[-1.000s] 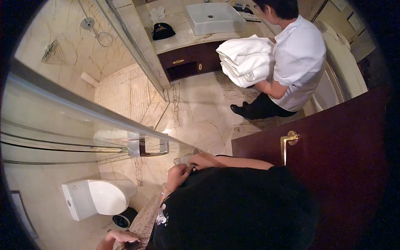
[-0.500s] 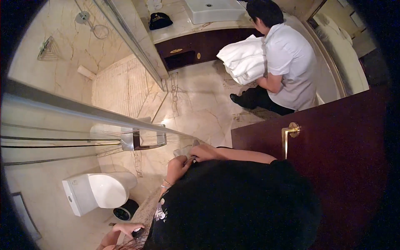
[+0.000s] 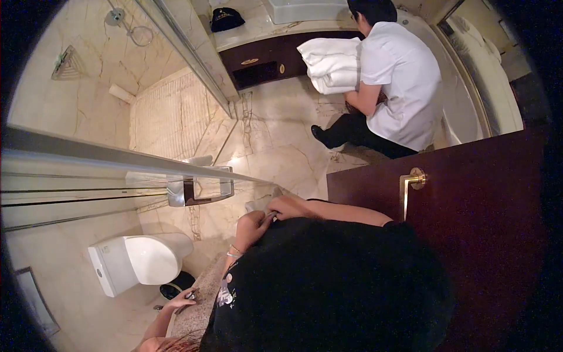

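Note:
My left hand (image 3: 251,226), a bracelet at its wrist, and my right hand (image 3: 286,207) meet in front of my black shirt (image 3: 328,281). Their fingers are closed and pressed together, and what lies between them is too small to make out. Just beyond them a greyish, cloth-like thing (image 3: 258,203) shows in part; whether I hold it I cannot tell. Further off, a co-worker (image 3: 404,82) in a white shirt bends low, carrying a stack of folded white towels (image 3: 331,64). At the lower left another person's hand (image 3: 180,300) is around a small dark object.
A dark red door (image 3: 487,223) with a brass handle (image 3: 413,182) stands on the right. A glass partition with a metal pull handle (image 3: 202,188) runs on the left, with a toilet (image 3: 146,261) and dark bin (image 3: 176,286) beyond. A vanity counter (image 3: 299,27) bears a black cap (image 3: 226,19).
The co-worker has shifted a little to the left with the towels. The other person's hand at the lower left has moved up. My hands stay together.

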The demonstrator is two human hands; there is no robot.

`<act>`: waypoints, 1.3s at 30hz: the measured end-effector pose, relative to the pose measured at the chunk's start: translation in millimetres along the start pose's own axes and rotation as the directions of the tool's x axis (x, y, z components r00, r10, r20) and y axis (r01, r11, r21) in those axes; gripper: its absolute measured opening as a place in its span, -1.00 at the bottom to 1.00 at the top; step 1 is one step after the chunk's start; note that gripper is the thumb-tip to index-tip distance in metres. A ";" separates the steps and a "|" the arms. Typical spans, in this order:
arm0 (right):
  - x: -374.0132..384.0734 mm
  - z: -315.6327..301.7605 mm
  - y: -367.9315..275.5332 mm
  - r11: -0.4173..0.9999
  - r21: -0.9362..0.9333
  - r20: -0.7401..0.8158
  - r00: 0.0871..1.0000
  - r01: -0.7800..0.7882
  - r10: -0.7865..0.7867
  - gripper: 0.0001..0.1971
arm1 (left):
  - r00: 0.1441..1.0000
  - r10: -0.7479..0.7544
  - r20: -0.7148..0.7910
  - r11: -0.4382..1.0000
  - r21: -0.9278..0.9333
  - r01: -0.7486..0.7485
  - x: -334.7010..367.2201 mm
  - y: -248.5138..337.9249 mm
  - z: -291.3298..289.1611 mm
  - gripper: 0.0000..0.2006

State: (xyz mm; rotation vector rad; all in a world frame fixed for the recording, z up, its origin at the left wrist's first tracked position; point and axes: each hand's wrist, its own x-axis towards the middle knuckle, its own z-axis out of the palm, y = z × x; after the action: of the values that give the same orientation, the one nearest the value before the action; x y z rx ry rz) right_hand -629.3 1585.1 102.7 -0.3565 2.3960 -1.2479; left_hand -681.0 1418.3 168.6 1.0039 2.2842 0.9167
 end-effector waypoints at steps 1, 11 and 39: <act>-0.3 0.5 -0.2 1.000 0.003 0.002 1.000 0.001 -0.001 -0.81 | 1.000 -0.003 0.004 1.000 -0.008 0.003 -0.5 0.2 -0.5 -0.63; 0.9 5.9 2.9 0.998 -0.059 -0.022 1.000 -0.012 0.010 -0.82 | 1.000 0.003 -0.004 1.000 0.017 -0.003 -1.9 -8.9 7.5 -0.64; -3.5 3.6 1.6 1.000 0.007 -0.035 0.999 0.004 -0.004 -0.83 | 1.000 0.016 -0.009 1.000 0.005 -0.016 -0.4 -9.5 10.4 -0.65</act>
State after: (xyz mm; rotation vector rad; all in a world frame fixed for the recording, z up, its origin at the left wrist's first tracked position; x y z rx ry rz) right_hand -624.5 1584.9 100.4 -0.3405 2.4208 -1.2740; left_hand -678.3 1417.2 154.8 1.0238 2.2896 0.9245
